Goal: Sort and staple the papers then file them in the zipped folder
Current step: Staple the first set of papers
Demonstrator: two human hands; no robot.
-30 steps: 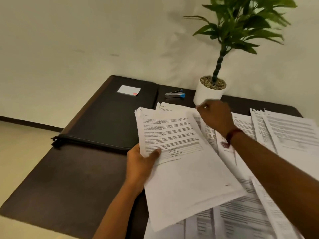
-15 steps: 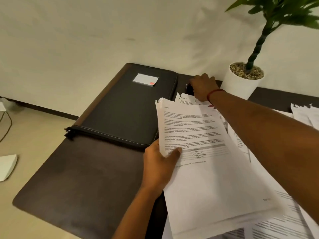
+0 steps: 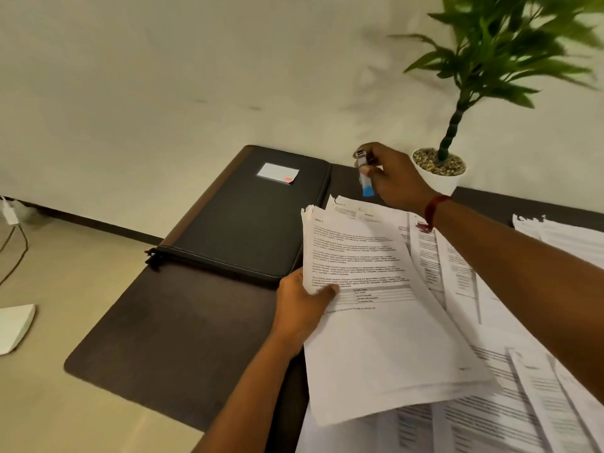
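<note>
My left hand point(image 3: 302, 305) grips a stack of printed papers point(image 3: 376, 322) by its left edge, thumb on top, lifted a little over the table. My right hand point(image 3: 392, 178) holds a small silver and blue stapler point(image 3: 364, 173) in the air beyond the stack's top corner. The black zipped folder point(image 3: 245, 223) lies shut on the dark table point(image 3: 170, 338) to the left, with a white label near its far edge.
More printed sheets point(image 3: 490, 305) are spread over the right half of the table. A potted green plant point(image 3: 439, 171) in a white pot stands at the back by the wall. A white object point(image 3: 13, 328) and a cable lie on the floor to the left.
My right hand reached to the back of the table, took hold of the stapler and lifted it. My left hand kept its hold on the paper stack.
</note>
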